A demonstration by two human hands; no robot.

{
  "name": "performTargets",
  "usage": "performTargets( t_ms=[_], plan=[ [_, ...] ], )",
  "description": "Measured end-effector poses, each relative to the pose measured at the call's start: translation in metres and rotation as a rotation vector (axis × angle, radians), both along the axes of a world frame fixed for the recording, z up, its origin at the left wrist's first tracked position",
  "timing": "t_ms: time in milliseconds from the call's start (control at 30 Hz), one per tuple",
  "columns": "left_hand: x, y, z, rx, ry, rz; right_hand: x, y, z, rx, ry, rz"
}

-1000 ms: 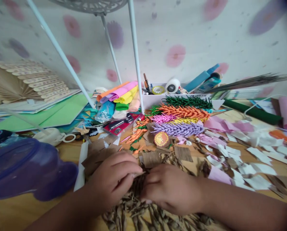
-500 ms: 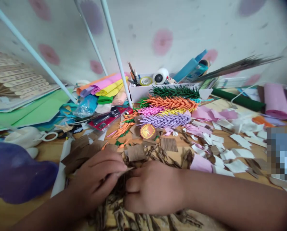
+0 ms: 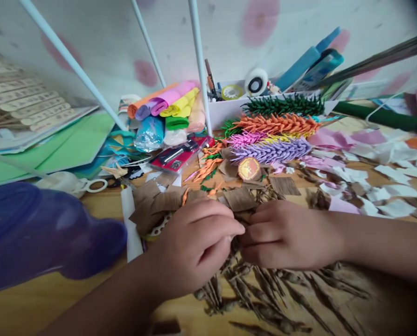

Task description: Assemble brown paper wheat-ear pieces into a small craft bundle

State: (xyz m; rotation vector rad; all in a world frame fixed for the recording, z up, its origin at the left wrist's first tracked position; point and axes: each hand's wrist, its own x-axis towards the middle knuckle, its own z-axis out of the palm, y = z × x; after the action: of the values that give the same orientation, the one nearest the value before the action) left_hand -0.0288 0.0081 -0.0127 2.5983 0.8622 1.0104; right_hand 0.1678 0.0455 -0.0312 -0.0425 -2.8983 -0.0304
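Observation:
My left hand [image 3: 198,242] and my right hand [image 3: 288,235] meet over the wooden table, fingertips pinched together. Between them is a small piece of brown crepe paper, now almost wholly hidden by the fingers. Below and right of the hands lie several twisted brown paper pieces [image 3: 264,282], slim with pointed ends. Just beyond the fingers are flat brown crepe paper squares [image 3: 241,199]. A round gold-and-red badge [image 3: 249,168] lies behind these.
Braided paper spikes in purple [image 3: 271,150], orange [image 3: 278,125] and green [image 3: 285,105] lie farther back. A translucent purple container [image 3: 51,233] stands at left. White paper scraps [image 3: 393,177] cover the right side. Rolled crepe paper [image 3: 175,100] and a red package [image 3: 180,154] sit behind.
The view has shifted, so the scene sits farther left-to-right in the picture. My hands have come closer together, and the paper piece seen between them earlier is now hidden.

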Motion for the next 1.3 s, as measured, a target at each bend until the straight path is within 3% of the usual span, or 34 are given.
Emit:
performTargets(
  t_ms=[200,433,633,967,1133,1300],
  plan=[
    [-0.003,0.002,0.002,0.039,0.051,0.056,-0.002,-0.004,-0.004,0.025,0.052,-0.001],
    [-0.021,0.017,0.001,0.182,0.333,0.153,-0.005,-0.008,-0.011,0.067,0.141,0.048],
    [-0.015,0.019,0.000,0.266,0.383,0.249,-0.003,-0.008,-0.006,0.056,0.162,0.120],
    [-0.010,0.006,-0.004,0.192,0.405,0.352,-0.002,-0.003,-0.013,0.074,0.247,-0.018],
    [0.002,0.005,-0.008,0.106,0.318,0.212,-0.004,-0.001,-0.011,0.059,0.149,-0.019],
    [0.008,-0.001,0.000,-0.109,0.283,0.202,-0.009,-0.004,-0.007,-0.007,0.016,-0.014]
  ],
)
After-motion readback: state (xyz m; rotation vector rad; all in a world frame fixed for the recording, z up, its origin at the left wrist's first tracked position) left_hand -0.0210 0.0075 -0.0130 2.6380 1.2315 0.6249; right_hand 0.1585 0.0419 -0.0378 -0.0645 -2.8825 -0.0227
